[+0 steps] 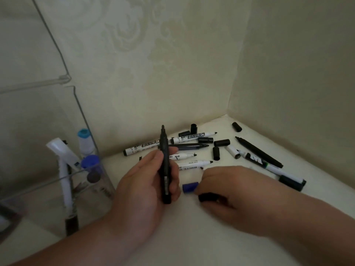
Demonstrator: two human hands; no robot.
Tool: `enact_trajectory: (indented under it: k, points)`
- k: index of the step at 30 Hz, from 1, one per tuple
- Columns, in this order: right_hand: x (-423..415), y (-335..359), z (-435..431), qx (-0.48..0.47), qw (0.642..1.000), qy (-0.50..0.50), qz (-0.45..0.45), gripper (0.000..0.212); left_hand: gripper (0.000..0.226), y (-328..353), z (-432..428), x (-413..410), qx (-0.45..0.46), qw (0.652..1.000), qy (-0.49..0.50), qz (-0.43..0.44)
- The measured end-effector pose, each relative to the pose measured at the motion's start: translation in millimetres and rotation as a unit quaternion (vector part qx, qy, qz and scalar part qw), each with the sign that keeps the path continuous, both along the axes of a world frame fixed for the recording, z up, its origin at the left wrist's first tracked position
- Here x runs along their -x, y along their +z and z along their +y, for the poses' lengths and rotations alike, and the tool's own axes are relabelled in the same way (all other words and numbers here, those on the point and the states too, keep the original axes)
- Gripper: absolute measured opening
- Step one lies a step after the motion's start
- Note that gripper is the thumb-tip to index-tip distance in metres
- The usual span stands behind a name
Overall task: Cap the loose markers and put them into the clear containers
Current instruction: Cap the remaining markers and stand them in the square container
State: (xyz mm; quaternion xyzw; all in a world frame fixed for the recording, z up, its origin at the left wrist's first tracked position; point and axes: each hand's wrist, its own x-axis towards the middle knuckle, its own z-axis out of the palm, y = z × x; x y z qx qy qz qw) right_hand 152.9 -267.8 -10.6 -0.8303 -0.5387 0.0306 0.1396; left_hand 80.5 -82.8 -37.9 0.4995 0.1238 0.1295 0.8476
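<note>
- White, smooth tabletop is crossed in the foreground by both forearms.
- A short black plastic cap is pinched low over the tabletop by the curled fingers of the right hand.
- A short blue plastic cap is seen lying just beside it, between the two hands.
- A thick black uncapped marker is gripped upright by the left hand. Its tip is pointed up and its lower barrel is wrapped by the fingers.
- At the left, a clear plastic container is stood on the tabletop. White pens and blue-capped markers are held upright in it.
- Beyond the hands, white-barrelled uncapped markers and a flat-lying black marker are scattered loose, some crossing.
- A slim black pen is laid aslant at the right.
- Loose black caps are strewn among them, one well apart near the corner.
- Cream patterned wallpaper is seen behind on both walls.
</note>
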Motion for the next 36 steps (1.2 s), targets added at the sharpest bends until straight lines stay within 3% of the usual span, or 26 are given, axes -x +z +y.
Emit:
enact_trajectory:
  k: [6, 11, 15, 19, 22, 27, 29, 34, 36]
  points:
    - [-3.9, 5.1, -7.2, 0.029, 0.996, -0.085, 0.010, 0.017, 0.014, 0.4, -1.5, -3.5, 0.021, 0.999, -0.020, 0.019]
    - [-6.5, -4.1, -1.4, 0.028, 0.996, -0.084, -0.032, 0.023, 0.012, -2.6, -1.4, -5.9, 0.003, 1.000, -0.021, 0.021]
    - [-16.0, 4.9, -7.0, -0.026, 0.991, -0.129, -0.009, 0.033, 0.008, -5.6, 0.4, -8.6, -0.023, 0.999, -0.018, 0.027]
    - [-42.0, 24.7, 11.7, -0.124, 0.967, -0.214, 0.055, 0.012, 0.009, -8.5, 1.4, -13.3, -0.066, 0.997, -0.023, 0.040]
    - [-67.6, 30.3, 47.1, -0.037, 0.976, -0.216, -0.005, 0.004, 0.010, -10.0, -0.3, -14.2, -0.075, 0.997, -0.016, 0.033]
    - [-88.6, 29.9, 94.7, 0.156, 0.972, -0.164, -0.064, 0.018, 0.008, -9.5, -0.7, -13.9, -0.051, 0.998, -0.004, 0.025]
    - [-90.1, 27.2, 104.2, 0.189, 0.966, -0.154, -0.089, 0.017, 0.008, -9.1, 0.4, -14.3, -0.039, 0.999, -0.010, 0.019]
    - [-78.7, 48.3, 84.3, 0.087, 0.978, -0.172, -0.073, 0.018, 0.015, -7.7, 4.4, -12.7, -0.007, 0.999, -0.047, 0.016]
    - [-65.1, 60.8, 60.2, 0.000, 0.975, -0.220, -0.006, 0.017, 0.017, -7.0, 4.4, -11.7, -0.005, 0.998, -0.057, 0.012]
